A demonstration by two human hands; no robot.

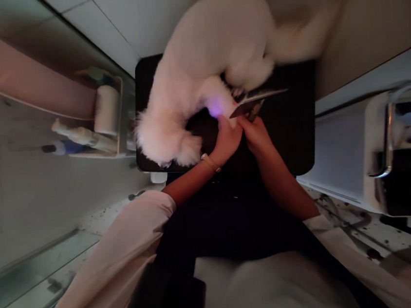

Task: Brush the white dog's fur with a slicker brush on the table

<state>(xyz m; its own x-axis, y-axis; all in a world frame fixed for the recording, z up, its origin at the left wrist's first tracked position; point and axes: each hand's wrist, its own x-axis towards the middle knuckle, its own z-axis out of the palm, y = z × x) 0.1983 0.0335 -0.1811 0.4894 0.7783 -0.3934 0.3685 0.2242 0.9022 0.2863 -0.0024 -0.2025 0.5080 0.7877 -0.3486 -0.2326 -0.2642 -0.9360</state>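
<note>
Atop a black table (296,129), a fluffy white dog (215,40) curves with its head at the near left. The person's left hand (229,139) is closed round its foreleg (217,96); the right hand (256,131), just beside, grips a thin, flat tool (248,106), its exact kind unclear. Farther left, a white bottle (107,110) stands in a tray (121,104).
</note>
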